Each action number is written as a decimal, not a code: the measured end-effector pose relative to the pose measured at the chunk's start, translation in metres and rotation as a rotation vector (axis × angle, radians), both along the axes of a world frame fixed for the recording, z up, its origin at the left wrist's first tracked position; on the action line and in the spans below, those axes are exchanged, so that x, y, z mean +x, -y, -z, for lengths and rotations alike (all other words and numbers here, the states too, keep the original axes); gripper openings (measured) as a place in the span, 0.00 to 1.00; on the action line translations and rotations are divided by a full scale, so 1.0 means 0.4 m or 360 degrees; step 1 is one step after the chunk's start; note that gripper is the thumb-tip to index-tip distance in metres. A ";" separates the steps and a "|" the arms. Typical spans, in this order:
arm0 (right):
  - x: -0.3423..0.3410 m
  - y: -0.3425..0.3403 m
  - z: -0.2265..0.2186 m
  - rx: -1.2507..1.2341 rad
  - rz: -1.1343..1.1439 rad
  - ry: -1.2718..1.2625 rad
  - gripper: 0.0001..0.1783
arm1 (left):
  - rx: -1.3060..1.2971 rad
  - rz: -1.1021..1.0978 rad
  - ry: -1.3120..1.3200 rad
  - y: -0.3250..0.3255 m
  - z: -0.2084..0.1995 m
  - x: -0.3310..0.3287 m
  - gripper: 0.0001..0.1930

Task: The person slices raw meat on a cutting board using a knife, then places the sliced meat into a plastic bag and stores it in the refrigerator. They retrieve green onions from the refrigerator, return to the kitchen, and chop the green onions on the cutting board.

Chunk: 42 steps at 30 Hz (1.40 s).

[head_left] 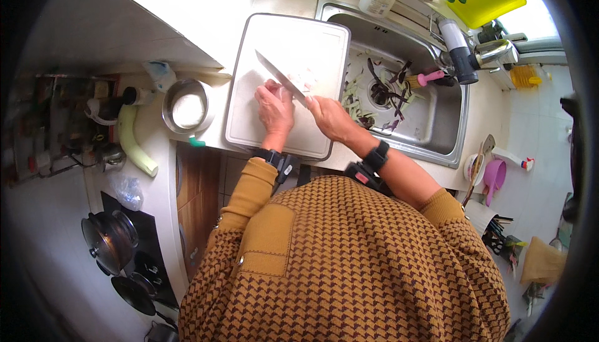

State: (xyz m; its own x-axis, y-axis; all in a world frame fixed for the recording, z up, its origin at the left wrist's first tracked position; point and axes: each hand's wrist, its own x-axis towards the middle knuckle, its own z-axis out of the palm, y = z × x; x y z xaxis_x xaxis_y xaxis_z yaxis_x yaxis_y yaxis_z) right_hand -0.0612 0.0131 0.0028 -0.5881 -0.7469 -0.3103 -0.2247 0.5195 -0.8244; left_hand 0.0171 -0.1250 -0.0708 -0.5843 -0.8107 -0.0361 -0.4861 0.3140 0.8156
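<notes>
Pale food (304, 80), loose on the board (244, 114) just right of the knife (279, 75), washed out by glare but apparently part-cut; what remains may lie under the left hand (275, 110), its fingers curled, their hold impossible to tell; the right hand (331, 119) is closed, fingers round the knife; peelings (350, 100) in the sink (438, 120) suggest peeling finished, cutting unfinished

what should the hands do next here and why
Probably curl the left hand's fingertips back before another stroke: they sit close beside the knife in the right hand, and pale pieces already lie on the cutting board.
</notes>
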 end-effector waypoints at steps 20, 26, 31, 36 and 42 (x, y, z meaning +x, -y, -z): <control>0.042 0.043 0.063 -0.0005 0.0132 -0.0122 0.27 | -0.0165 0.0141 0.0104 0.075 0.032 0.001 0.23; 0.021 0.093 0.108 -0.0192 0.0083 -0.0112 0.26 | -0.0208 0.0231 0.0025 0.068 0.021 0.019 0.23; -0.013 0.058 0.086 -0.0020 0.0183 0.0022 0.28 | -0.0134 0.0265 0.0106 0.018 0.008 0.058 0.25; 0.029 -0.060 -0.026 -0.0028 0.0178 -0.0053 0.26 | -0.0113 0.0250 0.0089 -0.009 0.007 0.077 0.26; 0.058 -0.131 -0.098 0.0029 -0.0041 -0.0042 0.24 | -0.0219 0.0234 0.0253 -0.005 0.012 0.064 0.22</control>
